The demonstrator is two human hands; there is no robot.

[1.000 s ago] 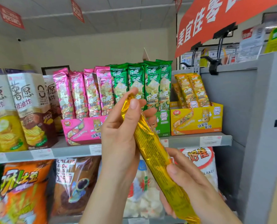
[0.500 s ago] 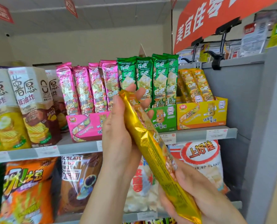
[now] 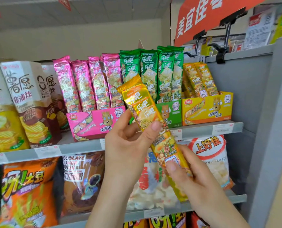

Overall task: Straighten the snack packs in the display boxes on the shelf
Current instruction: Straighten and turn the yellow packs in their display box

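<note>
Yellow snack pack [image 3: 142, 102]: long narrow glossy gold foil sleeve with a crimped top edge, a repeated logo down the front and a chip picture lower down. It is held in the air, tilted with its top leaning left, to the left of and below the yellow display box [image 3: 207, 109].

Left hand [image 3: 125, 145] grips mid-pack, thumb on the front and fingers curled behind. Right hand [image 3: 194, 181] pinches the lower part, thumb on the front.

The yellow display box sits on a grey shelf [image 3: 201, 130] with two yellow packs [image 3: 201, 79] leaning in it. Touching its left side is the green display box [image 3: 173, 111], packs upright. Further left is the pink display box [image 3: 94, 120], packs slightly uneven. A grey end panel [image 3: 252, 96] is just right of the yellow box, an orange sign [image 3: 202, 18] is above, and a shrimp flakes bag [image 3: 211, 153] is on the shelf below.
</note>
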